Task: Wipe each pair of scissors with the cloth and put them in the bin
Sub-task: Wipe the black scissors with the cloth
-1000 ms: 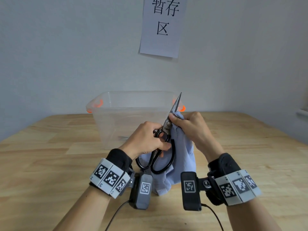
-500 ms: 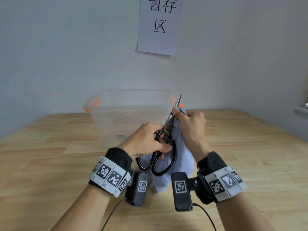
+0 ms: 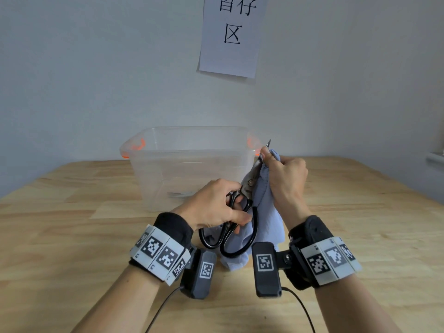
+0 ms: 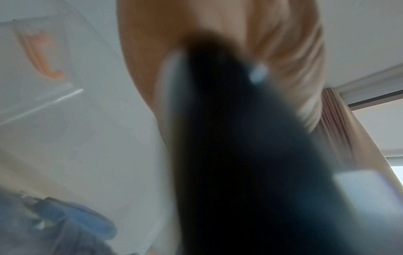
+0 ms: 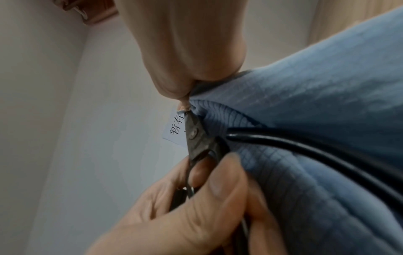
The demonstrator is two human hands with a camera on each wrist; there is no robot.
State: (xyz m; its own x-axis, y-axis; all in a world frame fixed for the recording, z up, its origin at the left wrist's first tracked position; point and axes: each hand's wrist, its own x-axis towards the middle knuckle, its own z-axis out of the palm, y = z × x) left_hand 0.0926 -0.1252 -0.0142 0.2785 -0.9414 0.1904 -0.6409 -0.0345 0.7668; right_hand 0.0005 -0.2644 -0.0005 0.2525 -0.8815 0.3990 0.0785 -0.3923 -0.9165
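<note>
Head view: left hand (image 3: 213, 205) fingers curled round scissors (image 3: 242, 212) handles; right hand (image 3: 286, 179) fingers pinch cloth (image 3: 266, 227) onto blade.

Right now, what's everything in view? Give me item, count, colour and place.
scissors: one, black handles, grey blades, held upright before the bin
cloth: one, light blue, wrapped round the blades, hanging to the table
bin: one, clear with orange handles, mid-table; contents unclear
table: one, light wood
paper sign: one, white, on the wall
left hand: grips the handles
right hand: pinches cloth near the tip
</note>
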